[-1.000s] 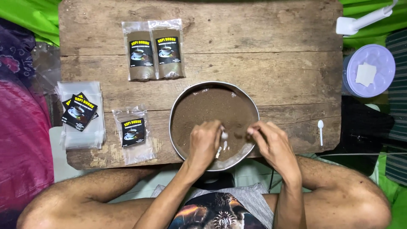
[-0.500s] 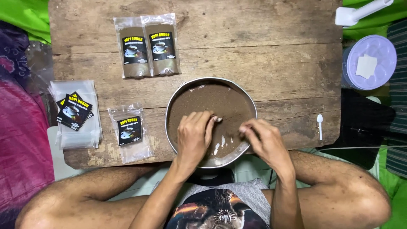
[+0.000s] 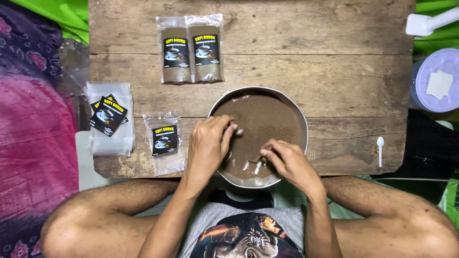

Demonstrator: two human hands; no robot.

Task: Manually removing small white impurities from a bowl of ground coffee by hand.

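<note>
The left hand has slid up and to the left over the round metal pan, which sits just right of centre in the frame, on the lower half of the wooden table. A second ago that hand sat lower, near the pan's near rim, with a small spoon pointing down; now its fingers are curled round the spoon and the bowl of it pokes out to the right of the knuckles, just over the brown powder. That reads as the spoon having been drawn through the powder, loaded or not I cannot tell from here.

The right hand has dropped lower toward the pan's near rim. Its fingertips are pinched together at the powder, likely on a clear bag, though the view is too poor to be sure.

The whole scene also sits further right in the frame than before, so the head has turned. Nothing else has been touched: two filled packets at upper centre, one empty labelled bag beside the left hand, a bag stack at the left edge, and a white spoon at the right.
</note>
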